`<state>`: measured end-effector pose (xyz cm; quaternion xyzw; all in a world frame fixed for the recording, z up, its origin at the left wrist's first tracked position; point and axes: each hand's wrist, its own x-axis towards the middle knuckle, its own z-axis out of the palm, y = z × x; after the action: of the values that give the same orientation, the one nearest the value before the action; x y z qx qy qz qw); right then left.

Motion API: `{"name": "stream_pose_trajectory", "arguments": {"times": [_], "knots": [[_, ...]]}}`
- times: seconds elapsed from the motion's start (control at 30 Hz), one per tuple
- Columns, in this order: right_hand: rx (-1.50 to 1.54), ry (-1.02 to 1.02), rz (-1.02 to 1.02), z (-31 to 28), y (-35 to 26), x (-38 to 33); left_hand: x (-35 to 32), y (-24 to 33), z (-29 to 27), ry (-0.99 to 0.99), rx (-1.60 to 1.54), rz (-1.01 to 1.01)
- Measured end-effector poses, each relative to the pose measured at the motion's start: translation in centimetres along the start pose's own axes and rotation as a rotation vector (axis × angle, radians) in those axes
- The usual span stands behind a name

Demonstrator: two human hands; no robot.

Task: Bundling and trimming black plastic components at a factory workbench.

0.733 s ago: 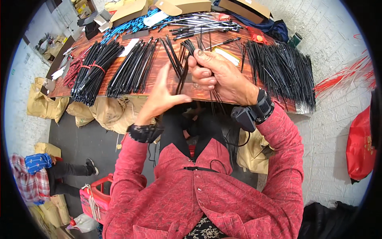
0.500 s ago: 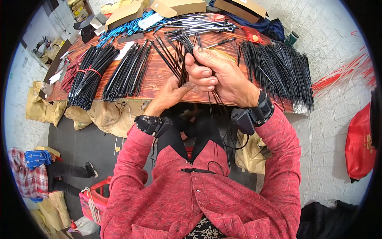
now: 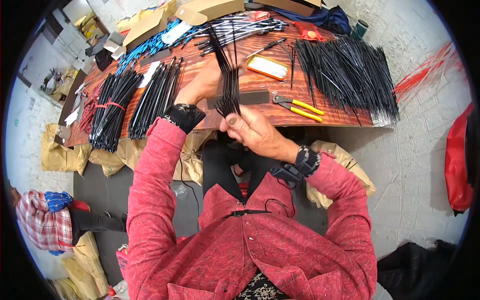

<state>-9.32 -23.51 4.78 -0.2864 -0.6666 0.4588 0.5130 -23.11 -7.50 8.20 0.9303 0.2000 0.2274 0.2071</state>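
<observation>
In the head view, the person's right hand (image 3: pixel 255 132) is closed round the near end of a small bunch of black cable ties (image 3: pixel 229 75), fingers curled tight and the thumb pressed across the gathered ends, so that the bunch stands up from the fist and fans out toward the far side of the wooden table (image 3: pixel 280 112). The left hand (image 3: pixel 207 82) is raised just left of the bunch, its fingers reaching in against the strands about halfway up; whether they pinch a tie or only touch the bunch cannot be told, since the back of the hand hides the fingertips. The bunch is held above the table's near edge, in the middle of the scene. Beneath it on the table lies a flat dark strip (image 3: pixel 245 98), and just right of that a pair of pliers with yellow handles (image 3: pixel 297 106). Farther off, behind the bunch, sits a shallow orange tray (image 3: pixel 267 66) with pale contents. At the right of the table is a broad heap of loose black ties (image 3: pixel 347 77); at the left lie two long bundles of black ties (image 3: pixel 132 100), the leftmost bound by a red band. Blue and white ties (image 3: pixel 220 30) and cardboard boxes (image 3: pixel 210 9) crowd the far edge. Brown paper sacks (image 3: pixel 100 157) slump under the near left side.
</observation>
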Motion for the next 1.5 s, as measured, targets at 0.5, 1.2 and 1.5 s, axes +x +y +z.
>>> {"name": "stream_pose_trajectory", "arguments": {"times": [0.5,1.2,1.5], "knots": [[-0.532,-0.065,0.292,0.0,20.5,-9.9,-1.8,-4.8,8.4,0.060,0.203,0.194],[-0.640,-0.225,-0.084,-6.8,6.7,7.7,-5.6,-7.2,9.8,0.185,0.199,0.090],[-0.677,0.007,-0.236,-6.2,8.9,5.7,-3.3,-4.9,7.0,0.139,-0.113,-0.009]]}}
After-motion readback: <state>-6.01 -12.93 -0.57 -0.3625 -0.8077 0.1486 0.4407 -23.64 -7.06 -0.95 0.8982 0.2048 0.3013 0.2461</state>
